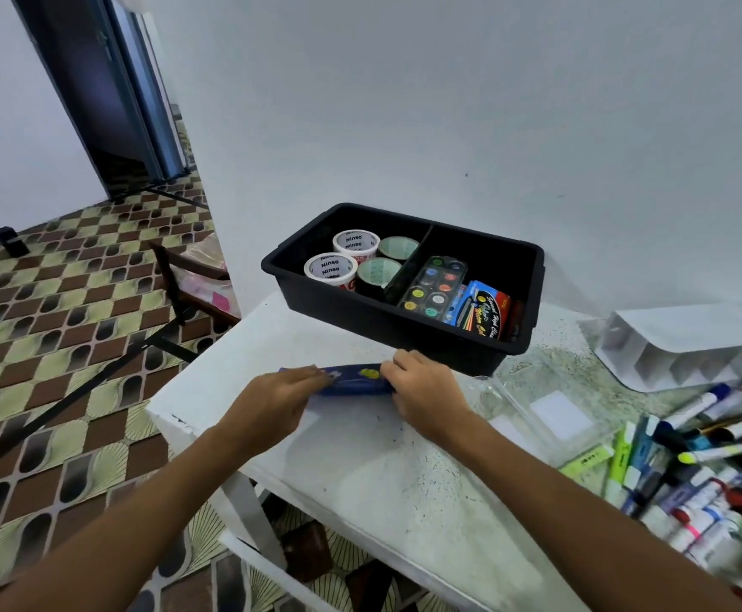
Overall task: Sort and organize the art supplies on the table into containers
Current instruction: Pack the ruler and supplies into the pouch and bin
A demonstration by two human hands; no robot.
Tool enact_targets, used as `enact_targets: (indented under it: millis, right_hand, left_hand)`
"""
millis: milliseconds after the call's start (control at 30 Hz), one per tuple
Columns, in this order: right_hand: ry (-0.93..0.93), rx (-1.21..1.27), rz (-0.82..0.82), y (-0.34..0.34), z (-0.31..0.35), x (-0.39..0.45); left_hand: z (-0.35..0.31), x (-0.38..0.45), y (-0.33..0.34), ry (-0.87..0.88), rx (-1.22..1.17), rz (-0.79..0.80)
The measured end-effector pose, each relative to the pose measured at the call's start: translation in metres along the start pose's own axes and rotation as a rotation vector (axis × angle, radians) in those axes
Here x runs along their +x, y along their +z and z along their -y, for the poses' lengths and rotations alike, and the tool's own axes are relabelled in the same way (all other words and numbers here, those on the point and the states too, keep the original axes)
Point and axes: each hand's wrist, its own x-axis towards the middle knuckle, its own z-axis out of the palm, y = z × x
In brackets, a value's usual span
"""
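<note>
1. I see the left hand (278, 393) and right hand (422, 388) each gripping one end of a blue pouch (356, 379) lying on the table (360, 479).
2. Black bin (404, 329) behind: tape rolls (356, 258) in the left compartment, paint palette (435, 287) and crayon box (483, 313) in the right.
3. Markers (713, 435) are heaped at right.

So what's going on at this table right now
A person holds a long blue pencil case flat on the white table, left hand and right hand gripping its ends. Behind it, a black bin already holds tape rolls and a paint palette. Loose markers and paint tubes wait at the right.
</note>
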Motion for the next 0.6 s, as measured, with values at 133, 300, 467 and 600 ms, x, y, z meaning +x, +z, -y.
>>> enact_targets:
  millis: [133, 300, 467, 600]
  right_hand:
    - [-0.014, 0.072, 0.160, 0.005, -0.003, -0.007]
    - [0.017, 0.274, 0.288, -0.014, -0.015, -0.020]
    - [0.074, 0.382, -0.022, -0.028, -0.028, -0.064]
    - [0.267, 0.265, -0.171, -0.042, -0.054, -0.124]
  left_hand:
    - [0.002, -0.012, 0.012, 0.077, 0.023, 0.122]
    - [-0.009, 0.005, 0.019, 0.029, 0.111, 0.136]
    - [-0.065, 0.045, 0.031, 0.225, -0.118, 0.083]
    - [-0.133, 0.082, 0.059, 0.428, -0.268, 0.112]
